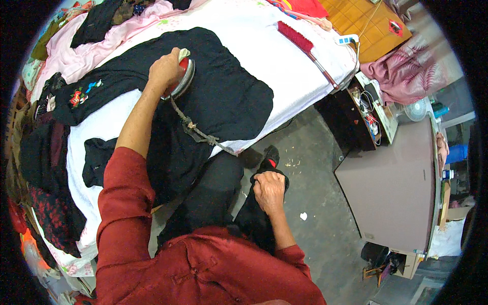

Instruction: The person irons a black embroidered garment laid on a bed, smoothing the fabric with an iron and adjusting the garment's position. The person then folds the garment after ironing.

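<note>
My left hand (166, 70) is closed round the handle of a red clothes iron (183, 78), which stands on a black garment (225, 87) spread over a white cloth (244, 30). The iron's cord (190, 124), knotted or wrapped in places, runs from its heel across the garment to the cloth's edge. A sleeve with flower embroidery (78, 97) stretches to the left. Away from the cloth, my right hand (270, 190) rests over my black trouser leg near the knee, its fingers bent; whether it grips the fabric I cannot tell.
A red bed brush (295, 36) lies at the upper right, near a white power strip (346, 39). Dark clothes (49, 152) and a pink cloth (68, 61) line the left side. An open drawer (368, 114) with cables is at the right, above a large grey panel (392, 183).
</note>
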A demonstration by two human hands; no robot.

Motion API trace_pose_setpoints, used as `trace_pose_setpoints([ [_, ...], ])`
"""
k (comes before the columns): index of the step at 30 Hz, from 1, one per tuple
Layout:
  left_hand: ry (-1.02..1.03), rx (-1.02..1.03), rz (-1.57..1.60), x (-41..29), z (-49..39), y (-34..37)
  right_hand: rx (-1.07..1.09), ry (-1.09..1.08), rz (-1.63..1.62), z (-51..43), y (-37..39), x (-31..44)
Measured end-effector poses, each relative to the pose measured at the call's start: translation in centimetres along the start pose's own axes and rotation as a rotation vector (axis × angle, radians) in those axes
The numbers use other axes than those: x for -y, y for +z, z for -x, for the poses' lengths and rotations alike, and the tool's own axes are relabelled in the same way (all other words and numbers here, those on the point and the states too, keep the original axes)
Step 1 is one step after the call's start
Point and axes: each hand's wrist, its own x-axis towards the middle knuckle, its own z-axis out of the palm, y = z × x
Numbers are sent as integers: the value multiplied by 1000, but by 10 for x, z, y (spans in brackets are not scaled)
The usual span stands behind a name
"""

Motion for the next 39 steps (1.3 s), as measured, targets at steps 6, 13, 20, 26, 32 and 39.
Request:
trace_pose_setpoints([
  [6, -33, 13, -1, -7, -25, 7, -10, -8, 2, -5, -3, 1],
  [13, -73, 15, -7, -9, -42, 13, 7, 1, -3, -4, -1, -2],
  [20, -50, 67, -5, -10, -32, 13, -36, -7, 8, -3, 3, -3],
  [26, -15, 121, 1, -12, -10, 6, -47, -3, 25, -4, 1, 2],
  [32, 56, 68, 11, -11, 24, 2, -33, 3, 9, -3, 2, 1],
  [39, 82, 6, 29, -13, 38, -5, -10, 19, 29, -1, 0, 1],
])
